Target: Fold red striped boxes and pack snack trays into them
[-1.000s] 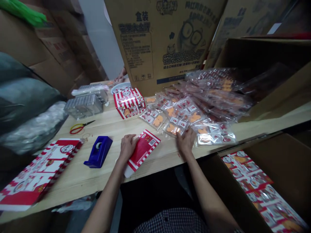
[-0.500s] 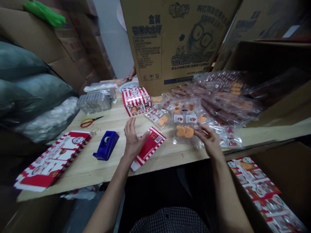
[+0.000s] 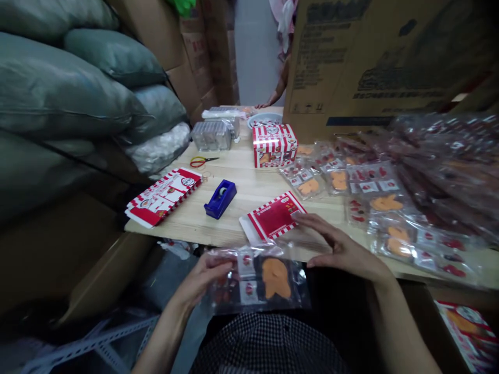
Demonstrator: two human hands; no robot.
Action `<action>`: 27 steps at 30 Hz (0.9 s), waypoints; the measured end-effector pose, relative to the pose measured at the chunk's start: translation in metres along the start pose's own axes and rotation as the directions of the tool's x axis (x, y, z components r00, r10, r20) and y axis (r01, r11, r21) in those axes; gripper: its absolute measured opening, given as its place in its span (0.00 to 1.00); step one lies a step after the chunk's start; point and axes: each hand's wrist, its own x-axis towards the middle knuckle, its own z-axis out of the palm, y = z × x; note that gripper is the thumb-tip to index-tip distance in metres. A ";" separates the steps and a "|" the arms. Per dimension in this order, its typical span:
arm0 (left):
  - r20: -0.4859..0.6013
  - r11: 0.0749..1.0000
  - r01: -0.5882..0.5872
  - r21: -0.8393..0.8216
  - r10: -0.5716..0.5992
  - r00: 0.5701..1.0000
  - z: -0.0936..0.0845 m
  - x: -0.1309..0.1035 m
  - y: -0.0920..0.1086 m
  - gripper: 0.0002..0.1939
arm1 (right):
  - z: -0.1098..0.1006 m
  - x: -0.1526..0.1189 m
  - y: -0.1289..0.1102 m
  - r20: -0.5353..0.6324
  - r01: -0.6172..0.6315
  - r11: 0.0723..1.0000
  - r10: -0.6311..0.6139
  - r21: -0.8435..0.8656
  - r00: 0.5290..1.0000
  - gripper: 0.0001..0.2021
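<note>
My left hand (image 3: 206,278) grips the left end of a clear plastic packet (image 3: 255,280), held flat above my lap. Inside it show orange rabbit-shaped pieces, two small white sachets and reddish bits. Fingers apart, my right hand (image 3: 339,244) hovers just off the packet's right end, nothing in it. Its fingertips come close to a flat red-and-white striped carton (image 3: 273,215) lying near the table's front edge. Similar filled packets (image 3: 385,202) lie to the right of that carton.
Further back stands a folded-up striped box (image 3: 275,145). A blue tape dispenser (image 3: 220,199), scissors (image 3: 202,161) and a stack of flat cartons (image 3: 166,197) are on the left. Many packets (image 3: 448,171) pile up at right. A tall cardboard box (image 3: 331,67) rises behind; a co-worker's arm (image 3: 280,85) shows beyond.
The packet has come from the table to above my lap, passing from my right hand into my left. My right hand has opened. The view has swung rightward in the picture.
</note>
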 end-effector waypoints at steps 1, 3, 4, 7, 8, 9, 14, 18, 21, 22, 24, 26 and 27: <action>-0.099 0.996 0.011 -0.085 -0.019 0.995 -0.014 -0.005 -0.001 0.13 | -0.004 0.015 0.006 0.046 0.001 0.997 0.002 -0.080 0.999 0.45; -0.233 0.979 0.032 -0.201 -0.079 0.969 -0.042 -0.010 0.000 0.15 | -0.005 0.052 0.020 0.170 -0.043 0.959 0.094 -0.279 0.981 0.56; -0.283 0.973 0.035 -0.227 -0.100 0.954 -0.054 -0.010 0.002 0.16 | -0.002 0.072 0.027 0.244 -0.061 0.921 0.165 -0.386 0.956 0.62; -0.333 0.975 0.035 -0.218 -0.108 0.937 -0.082 0.000 0.008 0.20 | 0.023 0.127 0.046 0.399 -0.054 0.781 0.375 -0.622 0.837 0.71; -0.331 0.978 0.032 -0.204 -0.100 0.938 -0.089 0.006 0.009 0.21 | 0.032 0.139 0.052 0.432 -0.045 0.753 0.425 -0.657 0.796 0.72; -0.324 0.981 0.030 -0.190 -0.091 0.942 -0.094 0.011 0.011 0.22 | 0.040 0.147 0.058 0.456 -0.038 0.737 0.457 -0.675 0.764 0.73; -0.224 0.995 0.082 -0.048 -0.091 0.970 -0.111 0.040 0.021 0.22 | 0.054 0.132 0.076 0.470 0.015 0.759 0.387 -0.651 0.793 0.72; -0.154 0.991 0.137 0.005 -0.134 0.979 -0.110 0.057 0.026 0.20 | 0.055 0.094 0.067 0.469 0.010 0.825 0.311 -0.565 0.827 0.70; -0.124 0.990 0.111 0.082 -0.100 0.987 -0.096 0.065 0.025 0.17 | 0.062 0.071 0.056 0.468 -0.012 0.865 0.284 -0.502 0.837 0.68; -0.120 0.991 0.087 0.100 -0.074 0.990 -0.091 0.067 0.024 0.16 | 0.065 0.065 0.053 0.459 -0.023 0.866 0.287 -0.500 0.840 0.67; -0.128 0.993 0.042 0.107 -0.028 0.991 -0.080 0.070 0.018 0.18 | 0.071 0.053 0.050 0.426 -0.038 0.854 0.297 -0.519 0.855 0.65; -0.141 0.994 0.028 0.102 -0.014 0.990 -0.074 0.071 0.012 0.20 | 0.076 0.044 0.050 0.386 -0.038 0.842 0.287 -0.538 0.876 0.63; -0.147 0.994 0.025 0.103 -0.009 0.989 -0.072 0.071 0.009 0.22 | 0.078 0.039 0.050 0.367 -0.034 0.838 0.275 -0.545 0.889 0.62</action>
